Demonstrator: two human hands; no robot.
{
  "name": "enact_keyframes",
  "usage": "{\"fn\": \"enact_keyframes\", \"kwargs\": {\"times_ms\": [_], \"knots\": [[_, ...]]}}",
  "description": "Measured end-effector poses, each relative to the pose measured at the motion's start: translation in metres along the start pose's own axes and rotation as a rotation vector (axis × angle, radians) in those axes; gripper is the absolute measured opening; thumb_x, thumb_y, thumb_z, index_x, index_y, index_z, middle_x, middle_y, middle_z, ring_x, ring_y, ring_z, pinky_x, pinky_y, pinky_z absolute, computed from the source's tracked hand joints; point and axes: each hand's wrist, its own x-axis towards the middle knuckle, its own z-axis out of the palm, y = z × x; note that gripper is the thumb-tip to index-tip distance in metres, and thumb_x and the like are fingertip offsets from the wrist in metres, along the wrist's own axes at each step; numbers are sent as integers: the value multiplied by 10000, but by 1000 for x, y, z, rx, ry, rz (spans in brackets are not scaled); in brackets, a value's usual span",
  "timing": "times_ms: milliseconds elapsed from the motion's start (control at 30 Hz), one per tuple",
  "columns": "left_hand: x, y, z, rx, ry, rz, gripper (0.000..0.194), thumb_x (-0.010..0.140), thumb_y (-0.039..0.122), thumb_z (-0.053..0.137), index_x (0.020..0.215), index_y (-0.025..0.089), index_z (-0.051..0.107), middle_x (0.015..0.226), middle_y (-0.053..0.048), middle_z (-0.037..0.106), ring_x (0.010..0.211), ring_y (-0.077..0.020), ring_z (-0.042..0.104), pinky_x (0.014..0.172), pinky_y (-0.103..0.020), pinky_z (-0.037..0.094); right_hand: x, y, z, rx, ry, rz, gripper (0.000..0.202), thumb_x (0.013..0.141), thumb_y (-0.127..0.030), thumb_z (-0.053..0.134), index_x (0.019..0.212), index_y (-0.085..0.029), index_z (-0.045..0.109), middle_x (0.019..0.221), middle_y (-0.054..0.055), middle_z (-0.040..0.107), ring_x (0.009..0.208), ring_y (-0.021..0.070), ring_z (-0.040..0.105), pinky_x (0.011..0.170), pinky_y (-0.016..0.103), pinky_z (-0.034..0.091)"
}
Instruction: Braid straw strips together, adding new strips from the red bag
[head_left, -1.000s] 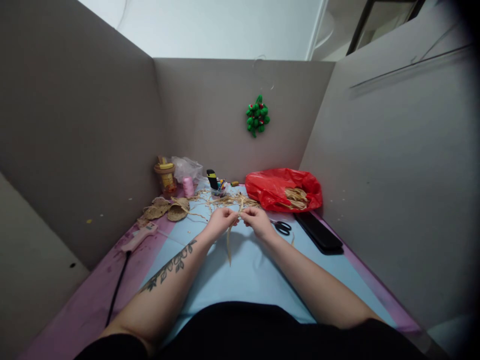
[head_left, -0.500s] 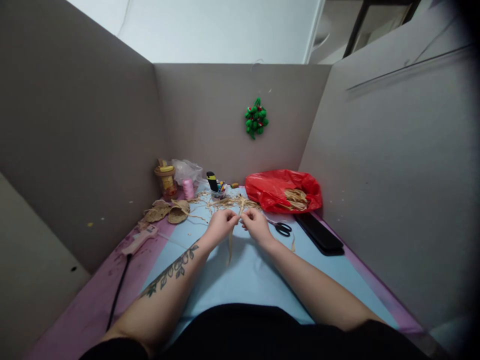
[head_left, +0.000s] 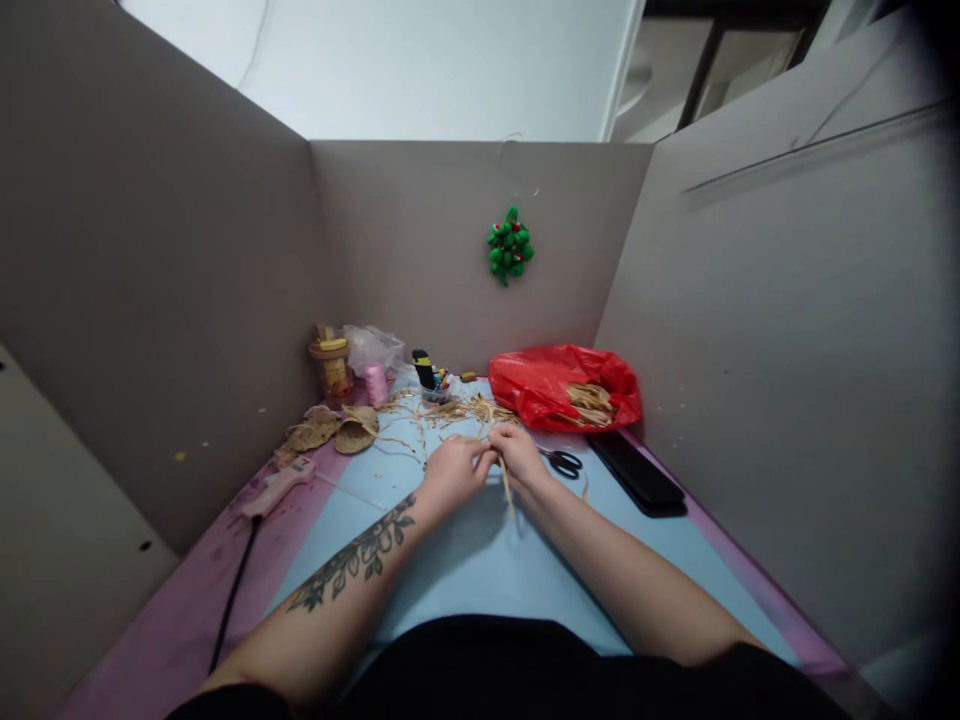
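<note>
Close together over the blue table cover, my two hands meet at the fingertips. My left hand (head_left: 456, 470) is closed, its thumb and fingers pinching a pale dried straw strip (head_left: 509, 493). My right hand (head_left: 517, 455) is closed on the same strip, just right of the left fingertips. One end of the strip hangs down below the hands toward the cover. Where exactly the fingers grip it is partly hidden. Beyond the hands lies a heap of loose straw strips (head_left: 491, 408). Black-handled scissors (head_left: 562, 463) rest right of my right hand.
A red plastic bag (head_left: 532, 380) of straw and a flat black case (head_left: 637, 475) lie at right. To the left are woven straw pieces (head_left: 356, 430), a corded glue gun (head_left: 279, 486), pink thread (head_left: 376, 382) and a lidded cup (head_left: 331, 368). Grey panels enclose the table.
My left hand has turned and shifted a little right, its fingers now overlapping the right fingertips. The strip's hanging end has swung from the left side to the right.
</note>
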Motion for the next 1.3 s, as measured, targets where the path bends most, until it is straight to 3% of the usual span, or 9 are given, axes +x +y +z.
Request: {"fn": "enact_keyframes", "kwargs": {"times_ms": [133,200,300,500,633,867,1067,1300], "knots": [[10,-16,-8,-129,170,-144,208,780,270,498,839,190,681,876,-71,673,867,-208,562,824,-312,380,-2,-6,1,-6,-99,65,178,540,-293,589,522,-175,457,432,-40,470,378,66,399,391,203,314],[13,-22,-9,-262,99,-214,206,749,270,521,826,166,682,866,-68,678,838,-197,575,789,-295,403,-6,-9,4,-40,-155,58,161,553,-278,584,543,-172,463,440,-44,479,380,62,404,394,196,317],[15,-25,-8,-459,-80,-292,219,726,296,522,707,130,664,690,-44,658,654,-152,563,620,-240,411,-12,-12,6,-108,-223,25,139,578,-257,571,560,-171,463,439,-54,477,382,57,399,387,184,299],[15,-22,-9,-568,-114,-430,276,682,382,568,609,116,573,489,15,523,459,-81,443,457,-191,309,-14,-17,3,-289,-229,-91,103,617,-246,556,605,-169,489,452,-59,487,403,65,410,393,182,310],[15,-21,-8,-695,-123,-417,283,679,401,578,624,126,536,498,29,498,457,-69,427,460,-189,314,-13,-21,1,-336,-199,-158,96,620,-227,562,651,-177,487,479,-62,505,414,68,425,401,180,322],[16,-25,-4,-910,-128,-424,270,673,381,602,668,119,536,535,26,506,481,-61,431,497,-195,337,-9,-20,1,-177,-258,-75,176,603,-285,599,647,-181,464,458,-58,502,392,72,423,389,190,323],[17,-32,1,-852,-117,-371,245,719,377,547,686,137,508,593,16,531,520,-73,463,527,-203,366,-5,-20,-5,-174,-223,-74,199,618,-291,590,750,-169,505,524,-53,525,412,67,448,400,183,327],[18,-35,2,-697,-102,-281,187,757,303,470,650,150,478,619,1,539,589,-96,483,570,-213,377,4,-22,-14,-193,-160,-98,203,618,-334,603,700,-171,515,475,-61,494,398,68,410,379,181,290]]}}
